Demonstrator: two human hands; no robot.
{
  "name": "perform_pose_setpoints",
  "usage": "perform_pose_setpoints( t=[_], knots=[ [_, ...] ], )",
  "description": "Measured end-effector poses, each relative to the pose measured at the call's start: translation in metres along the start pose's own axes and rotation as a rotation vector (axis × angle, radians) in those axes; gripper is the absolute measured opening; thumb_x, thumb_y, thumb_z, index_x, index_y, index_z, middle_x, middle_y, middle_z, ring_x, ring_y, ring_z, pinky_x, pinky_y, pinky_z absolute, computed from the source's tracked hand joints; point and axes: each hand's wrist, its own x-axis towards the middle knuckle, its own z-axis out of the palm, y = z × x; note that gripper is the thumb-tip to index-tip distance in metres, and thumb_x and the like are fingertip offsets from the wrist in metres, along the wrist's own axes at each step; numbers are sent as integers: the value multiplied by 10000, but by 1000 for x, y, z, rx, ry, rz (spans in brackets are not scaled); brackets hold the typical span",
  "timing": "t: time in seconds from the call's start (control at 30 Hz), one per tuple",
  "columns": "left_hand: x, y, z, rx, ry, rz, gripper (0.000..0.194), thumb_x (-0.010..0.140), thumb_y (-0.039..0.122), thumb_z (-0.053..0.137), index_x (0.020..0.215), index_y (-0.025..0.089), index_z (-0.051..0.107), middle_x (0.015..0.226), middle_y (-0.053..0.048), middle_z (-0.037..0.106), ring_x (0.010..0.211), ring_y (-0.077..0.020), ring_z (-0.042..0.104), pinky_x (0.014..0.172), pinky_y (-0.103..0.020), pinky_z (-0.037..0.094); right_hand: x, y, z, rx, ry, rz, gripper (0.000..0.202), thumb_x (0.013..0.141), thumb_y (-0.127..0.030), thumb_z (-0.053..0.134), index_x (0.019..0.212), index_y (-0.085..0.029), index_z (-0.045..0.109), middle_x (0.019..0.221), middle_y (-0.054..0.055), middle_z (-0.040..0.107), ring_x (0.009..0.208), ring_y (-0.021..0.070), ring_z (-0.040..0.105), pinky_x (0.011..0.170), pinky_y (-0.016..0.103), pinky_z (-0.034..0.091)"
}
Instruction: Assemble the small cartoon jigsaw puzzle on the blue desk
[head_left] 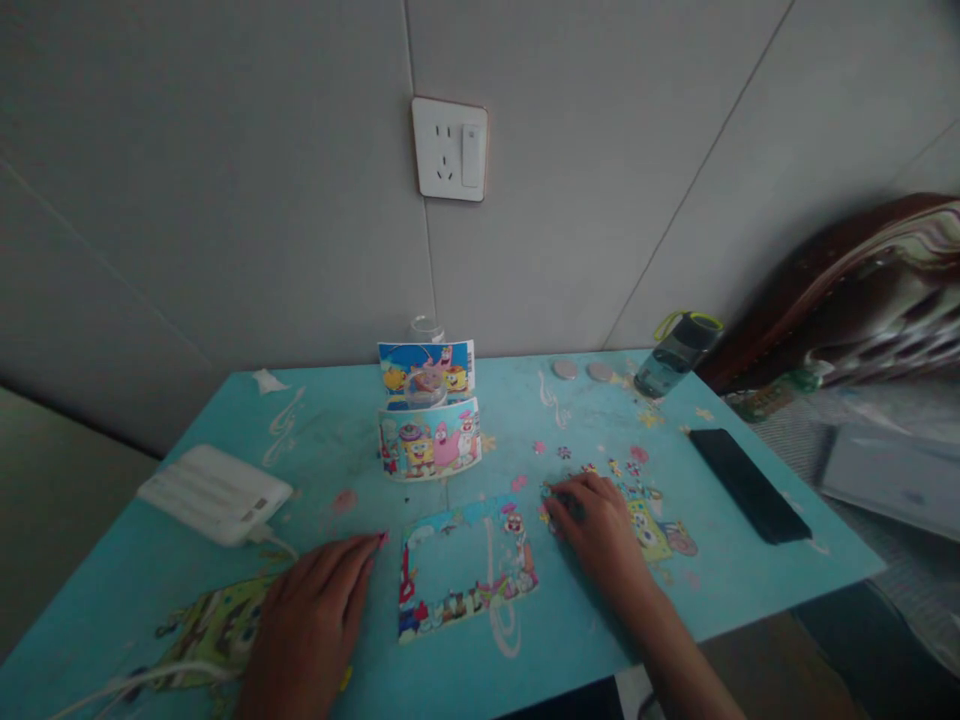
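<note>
Between my hands, a rectangular border of joined puzzle pieces (472,603) lies on the blue table, its middle showing the tabletop. My left hand (315,610) rests left of this border, thumb and fingers brought together around a small pink-red piece (383,540) at the fingertips. To the right of the border, my right hand (592,520) is bent low over small loose puzzle pieces (615,468), its fingers curled together; what they hold, if anything, is hidden. Two printed picture cards (431,440) stand upright behind the border, beside clear round containers (426,388).
A white power bank (217,492) with a cable lies at the left. On the right are a black phone (748,485) and a tilted dark bottle (677,355). Two round discs (565,370) lie near the wall, below a socket (451,150). A brown leather seat (862,290) stands beyond.
</note>
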Motion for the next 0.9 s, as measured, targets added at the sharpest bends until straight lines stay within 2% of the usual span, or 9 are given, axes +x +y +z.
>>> perform_pose_setpoints(
  t=[0.1,0.2,0.27,0.33,0.43,0.53,0.67,0.77,0.9],
  knots=[
    [-4,6,-2,-5,-18,2,339,1003,243,503,1322,243,620,1273,-76,695,1105,-267,641,1014,-454,462,-4,1,-4,80,-3,43,147,938,-334,644,941,-231,749,962,81,737,925,281,665,880,452,506],
    [-5,10,-3,-7,-28,-8,368,994,205,514,1350,236,603,1294,-75,682,1124,-271,626,1025,-460,453,-9,-8,-8,208,-33,137,201,948,-370,626,1003,-224,753,902,66,750,797,246,672,764,390,525],
    [-5,13,-3,-3,-33,-14,381,988,174,517,1356,234,597,1302,-73,676,1142,-273,615,1030,-465,446,-13,-22,-9,309,-72,142,251,959,-382,611,1104,-236,755,899,58,751,742,219,661,701,350,525],
    [-4,14,-2,2,-31,-16,394,984,151,515,1362,229,591,1310,-76,669,1162,-276,604,1029,-469,443,-16,-40,-8,404,-125,82,287,979,-360,579,1182,-255,752,948,60,752,753,200,664,695,328,532],
    [-4,16,-2,17,-3,-16,378,984,149,513,1346,215,604,1288,-90,675,1156,-281,604,1022,-479,444,-17,-67,-1,528,-214,23,297,997,-312,541,1184,-270,768,997,72,756,815,198,697,727,320,562],
    [-2,20,-5,21,10,-12,371,982,141,506,1331,206,614,1270,-103,680,1150,-282,609,1020,-485,447,-14,-83,11,552,-229,39,257,956,-310,609,1129,-272,796,998,80,769,870,222,719,746,335,585],
    [3,30,-15,-5,65,32,360,977,102,485,1290,203,630,1227,-96,697,1135,-276,617,1020,-488,448,-11,-85,27,543,-228,75,222,912,-328,670,1072,-274,815,935,72,780,801,228,725,697,343,593],
    [8,40,-19,-37,104,76,329,983,90,480,1232,218,654,1187,-75,713,1138,-266,622,1016,-476,459,-10,-83,34,544,-223,78,212,899,-315,695,1069,-279,817,950,70,789,844,244,735,758,373,599],
    [11,55,-16,-101,129,101,304,981,92,491,1206,200,664,1166,-77,718,1155,-270,624,1006,-473,485,-10,-83,37,549,-215,75,220,889,-316,722,1089,-290,811,980,64,794,864,243,739,820,395,597]
  ],
)
